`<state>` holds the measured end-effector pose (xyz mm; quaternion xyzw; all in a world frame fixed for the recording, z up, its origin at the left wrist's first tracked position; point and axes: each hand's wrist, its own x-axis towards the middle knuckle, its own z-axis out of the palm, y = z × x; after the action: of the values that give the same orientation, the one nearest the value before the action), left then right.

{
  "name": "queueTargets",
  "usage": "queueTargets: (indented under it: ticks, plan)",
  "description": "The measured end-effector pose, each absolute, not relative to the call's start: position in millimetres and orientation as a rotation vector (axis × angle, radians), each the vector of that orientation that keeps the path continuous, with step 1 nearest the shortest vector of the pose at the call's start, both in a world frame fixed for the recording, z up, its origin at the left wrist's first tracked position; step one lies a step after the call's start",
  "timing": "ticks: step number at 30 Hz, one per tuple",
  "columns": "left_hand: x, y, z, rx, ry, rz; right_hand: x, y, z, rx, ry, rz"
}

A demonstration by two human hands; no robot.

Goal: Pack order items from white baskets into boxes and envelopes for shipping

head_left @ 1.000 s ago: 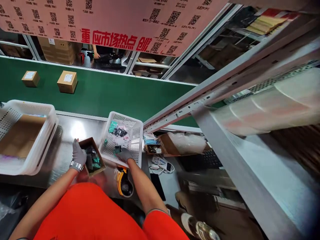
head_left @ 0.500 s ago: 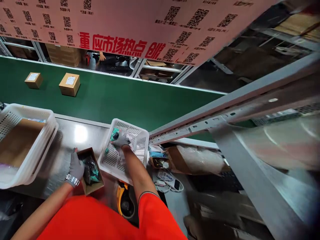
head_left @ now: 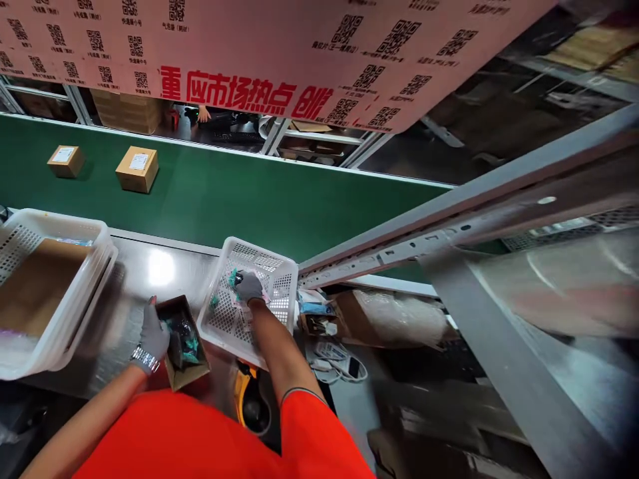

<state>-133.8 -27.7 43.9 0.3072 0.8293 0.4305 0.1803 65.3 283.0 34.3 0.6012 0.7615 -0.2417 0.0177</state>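
Note:
My left hand (head_left: 156, 332), in a grey glove, grips the left side of a small open cardboard box (head_left: 187, 378). Inside the box lies a dark item in clear plastic (head_left: 180, 338) with teal bits around it. My right hand (head_left: 249, 286), also gloved, reaches down into a white perforated basket (head_left: 230, 338). Its fingers are closed on a small teal-and-dark bundle (head_left: 233, 278), mostly covered by the glove. A loose teal scrap (head_left: 214, 301) lies in the basket, and a pinkish-white sheet shows partly under the hand.
Stacked white baskets (head_left: 107, 236) holding cardboard stand at the left on the metal table (head_left: 134, 266). Beyond runs a green conveyor (head_left: 239, 193) with two labelled boxes (head_left: 137, 169). A yellow-black tape dispenser (head_left: 247, 399) sits below the basket. A metal beam (head_left: 399, 246) slants across the right.
My right hand has shifted slightly right within the basket, and the teal-and-dark bundle has moved with it. My left hand still holds the box, nearly unmoved.

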Motion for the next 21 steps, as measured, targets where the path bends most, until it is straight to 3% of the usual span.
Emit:
queueTargets:
  ticks: [8,11,13,16,19,21]
  plan:
    - [-138.2,-25.1,64.8,0.790,2.223,1.262,102.6,242.9,109.0,1.962,2.552,-0.991]
    - [-145.4,-28.6,69.4,0.802,2.101,1.303,96.5,181.8,138.1,1.680,2.777,-1.468]
    - [-153.3,-32.3,68.7,0.790,2.009,1.345,77.8,132.9,151.1,1.382,2.890,-1.559]
    - [-165.5,-38.3,66.4,0.735,1.859,1.409,30.2,70.9,152.3,1.065,2.912,-1.217]
    - [-171.6,-43.8,68.2,0.752,1.841,1.397,-22.3,42.3,134.2,1.001,2.755,-0.716]
    - [-171.2,-46.7,71.9,0.807,1.908,1.335,-47.0,39.7,120.1,0.967,2.648,-0.581]
